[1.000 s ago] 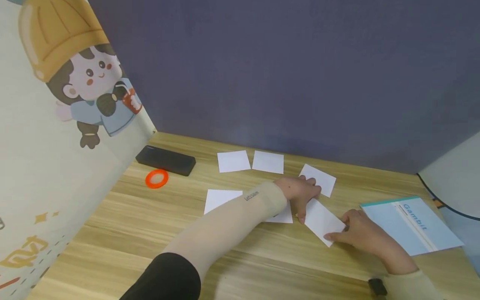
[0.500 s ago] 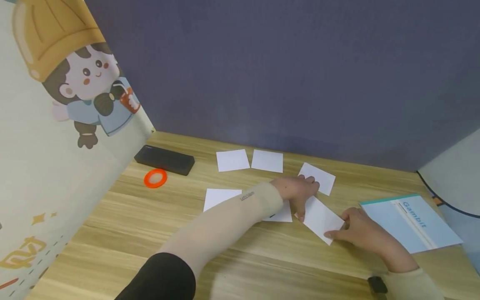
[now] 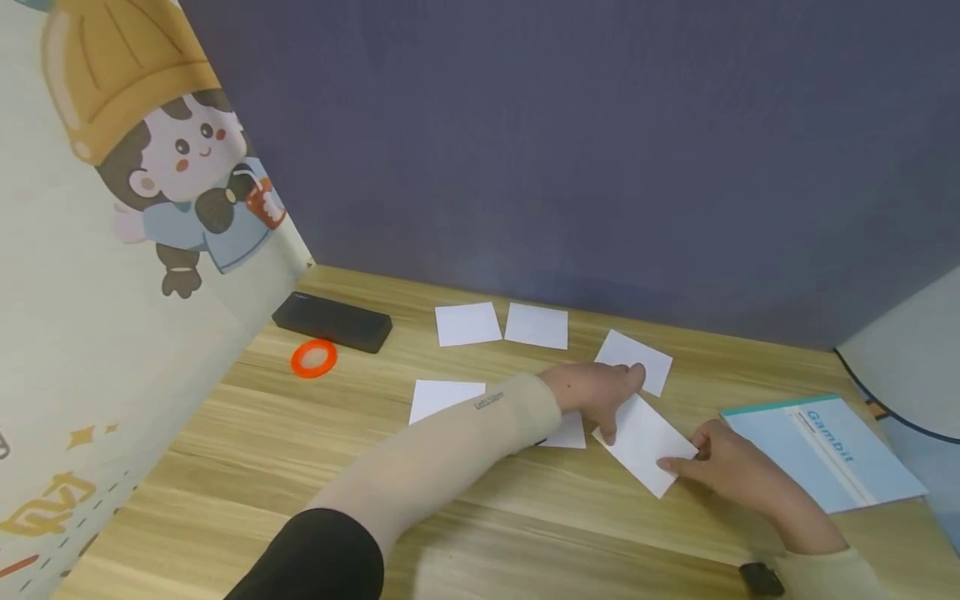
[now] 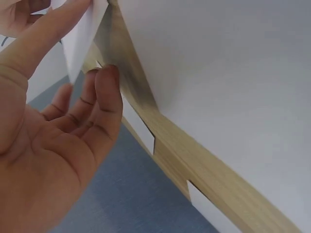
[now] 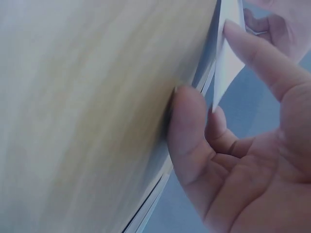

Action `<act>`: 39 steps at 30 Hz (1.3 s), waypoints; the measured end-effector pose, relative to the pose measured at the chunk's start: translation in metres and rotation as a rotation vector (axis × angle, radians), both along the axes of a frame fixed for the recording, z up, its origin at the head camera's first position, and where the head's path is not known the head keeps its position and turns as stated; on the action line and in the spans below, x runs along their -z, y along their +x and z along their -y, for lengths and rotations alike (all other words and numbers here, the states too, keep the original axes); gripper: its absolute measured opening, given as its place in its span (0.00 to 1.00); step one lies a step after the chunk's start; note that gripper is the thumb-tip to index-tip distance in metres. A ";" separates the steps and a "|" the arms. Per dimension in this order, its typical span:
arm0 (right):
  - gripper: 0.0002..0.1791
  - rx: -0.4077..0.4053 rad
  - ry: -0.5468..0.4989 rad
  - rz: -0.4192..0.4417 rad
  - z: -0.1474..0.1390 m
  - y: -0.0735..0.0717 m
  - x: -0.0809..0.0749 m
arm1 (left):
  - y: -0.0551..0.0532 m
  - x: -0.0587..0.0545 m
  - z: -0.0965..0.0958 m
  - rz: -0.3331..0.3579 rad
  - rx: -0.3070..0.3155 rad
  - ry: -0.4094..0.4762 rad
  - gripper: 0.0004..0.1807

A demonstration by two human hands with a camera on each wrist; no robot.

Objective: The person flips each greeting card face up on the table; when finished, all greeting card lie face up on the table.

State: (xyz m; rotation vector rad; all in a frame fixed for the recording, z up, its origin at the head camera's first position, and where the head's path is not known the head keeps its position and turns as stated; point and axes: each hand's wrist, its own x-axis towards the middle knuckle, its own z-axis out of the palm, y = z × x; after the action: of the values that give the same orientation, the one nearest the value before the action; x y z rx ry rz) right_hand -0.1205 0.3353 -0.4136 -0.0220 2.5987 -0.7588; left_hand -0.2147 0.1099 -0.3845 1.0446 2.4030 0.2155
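Observation:
In the head view, both hands hold one white card (image 3: 647,450) between them, slanted, over the wooden table. My left hand (image 3: 596,392) is at its upper left edge, thumb on the card's face. From the left wrist view, that thumb (image 4: 43,41) lies along the card while the other fingers curl beyond its edge. At the lower right edge my right hand (image 3: 727,468) pinches the card, its thumb on top and fingers underneath. Another white card (image 3: 648,367) lies just beyond the left hand, partly covered by it.
Two white cards, a left one (image 3: 468,324) and a right one (image 3: 537,326), lie along the back. Further cards (image 3: 444,397) are partly hidden under the left forearm. A black case (image 3: 332,322) and an orange ring (image 3: 313,358) sit left; a light-blue booklet (image 3: 825,454) lies right.
The held card and the right hand have shifted slightly to the right. The left hand's fingers now look closer together above the far card. The other cards stay in place.

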 end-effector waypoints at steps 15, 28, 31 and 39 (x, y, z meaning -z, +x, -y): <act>0.34 0.066 -0.026 0.020 -0.001 0.001 -0.003 | -0.001 0.004 0.006 0.062 -0.028 0.118 0.39; 0.33 0.101 -0.111 0.032 0.003 0.003 -0.006 | -0.003 0.009 0.007 0.067 -0.033 0.156 0.40; 0.32 0.104 -0.117 0.026 0.003 0.004 -0.006 | -0.003 0.010 0.007 0.071 -0.031 0.168 0.40; 0.31 0.136 -0.154 0.021 0.003 0.002 -0.003 | -0.004 0.010 0.009 0.099 -0.056 0.220 0.39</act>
State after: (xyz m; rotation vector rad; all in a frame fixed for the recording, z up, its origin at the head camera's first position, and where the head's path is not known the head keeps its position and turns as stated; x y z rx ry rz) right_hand -0.1188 0.3326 -0.4102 0.1177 2.5356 -1.0004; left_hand -0.2183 0.1008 -0.3944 1.0352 2.3594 0.5487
